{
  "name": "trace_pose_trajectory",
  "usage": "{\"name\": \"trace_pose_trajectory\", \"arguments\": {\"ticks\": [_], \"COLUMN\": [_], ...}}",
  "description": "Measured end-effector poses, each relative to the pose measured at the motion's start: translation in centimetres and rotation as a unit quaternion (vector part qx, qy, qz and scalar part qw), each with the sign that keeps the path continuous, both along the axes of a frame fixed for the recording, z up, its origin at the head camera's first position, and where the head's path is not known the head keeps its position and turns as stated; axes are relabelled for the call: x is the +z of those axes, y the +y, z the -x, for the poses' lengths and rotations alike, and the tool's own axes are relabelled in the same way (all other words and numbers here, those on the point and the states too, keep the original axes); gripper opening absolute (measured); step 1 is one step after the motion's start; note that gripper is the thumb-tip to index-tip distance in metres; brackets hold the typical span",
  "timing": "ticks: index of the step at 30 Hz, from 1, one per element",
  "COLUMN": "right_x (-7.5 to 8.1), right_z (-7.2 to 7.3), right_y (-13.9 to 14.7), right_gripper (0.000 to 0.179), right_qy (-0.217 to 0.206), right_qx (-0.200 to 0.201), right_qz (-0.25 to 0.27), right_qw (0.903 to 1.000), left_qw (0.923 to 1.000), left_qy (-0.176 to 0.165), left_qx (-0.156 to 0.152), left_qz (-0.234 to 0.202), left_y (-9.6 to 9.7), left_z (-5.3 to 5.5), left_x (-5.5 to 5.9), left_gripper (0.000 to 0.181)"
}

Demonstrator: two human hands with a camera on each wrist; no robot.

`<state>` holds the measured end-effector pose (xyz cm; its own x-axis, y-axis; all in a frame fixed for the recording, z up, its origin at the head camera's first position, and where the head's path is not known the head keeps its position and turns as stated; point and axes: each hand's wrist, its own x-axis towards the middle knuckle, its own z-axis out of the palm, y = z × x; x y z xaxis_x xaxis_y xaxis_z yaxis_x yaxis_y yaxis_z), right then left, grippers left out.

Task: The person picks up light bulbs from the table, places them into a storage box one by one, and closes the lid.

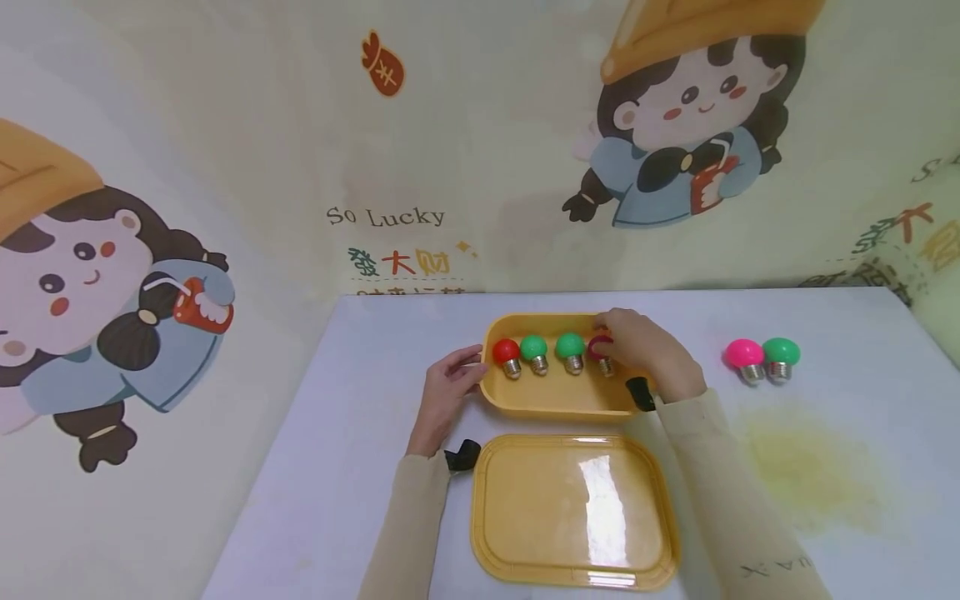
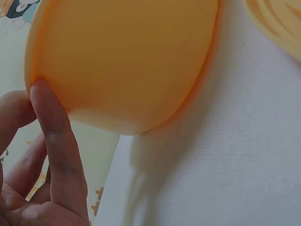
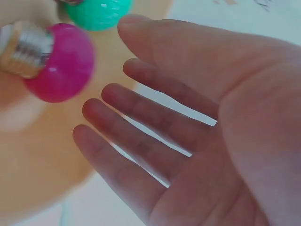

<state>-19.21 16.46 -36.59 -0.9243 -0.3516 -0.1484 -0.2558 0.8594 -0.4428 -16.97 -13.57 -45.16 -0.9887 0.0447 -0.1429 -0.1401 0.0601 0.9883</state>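
A yellow-orange plastic container (image 1: 555, 400) stands on the table. In it lie a red bulb (image 1: 506, 352), two green bulbs (image 1: 534, 348) and a magenta bulb (image 3: 61, 63), in a row with metal screw bases toward me. My left hand (image 1: 453, 385) is at the container's left end, its fingertips touching the outer wall (image 2: 131, 56) near the rim. My right hand (image 1: 652, 350) reaches over the back right rim with straight, spread fingers. In the right wrist view its fingertips are apart from the magenta bulb, which the hand partly covers in the head view.
A flat yellow lid or tray (image 1: 540, 508) lies in front of the container, between the forearms. To the right, a pink bulb (image 1: 745, 353) and a green bulb (image 1: 782, 352) lie side by side on the white table (image 1: 345, 492). A patterned wall (image 1: 495, 150) stands behind.
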Motion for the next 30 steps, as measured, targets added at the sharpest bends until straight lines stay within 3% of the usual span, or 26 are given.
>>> {"name": "trace_pose_trajectory", "arguments": {"ticks": [5,9,14,20,30], "right_x": [1.5,1.9,1.7,1.6,0.8], "right_z": [-0.6,-1.0,-1.6,-2.4,-3.3], "right_y": [-0.1,0.4,1.3,2.6,5.3], "right_gripper": [0.037,0.036,0.033,0.035,0.033], "right_qy": [0.009,0.019,0.038,0.054,0.113], "right_qx": [-0.01,-0.01,0.0,-0.018,-0.021], "right_qz": [-0.009,0.0,0.01,0.013,0.019], "right_qw": [0.9999,0.9998,0.9992,0.9983,0.9932], "left_qw": [0.9999,0.9997,0.9998,0.9999,1.0], "left_qy": [-0.014,-0.016,-0.009,0.005,0.007], "left_qx": [0.0,-0.005,-0.004,-0.006,-0.003], "left_qz": [-0.009,-0.016,-0.015,-0.012,-0.005], "left_y": [-0.2,-0.2,-0.2,0.1,0.0], "left_z": [0.1,0.1,0.1,0.1,-0.1], "left_x": [0.3,0.2,0.1,0.1,0.1], "left_gripper": [0.042,0.044,0.04,0.036,0.037]}}
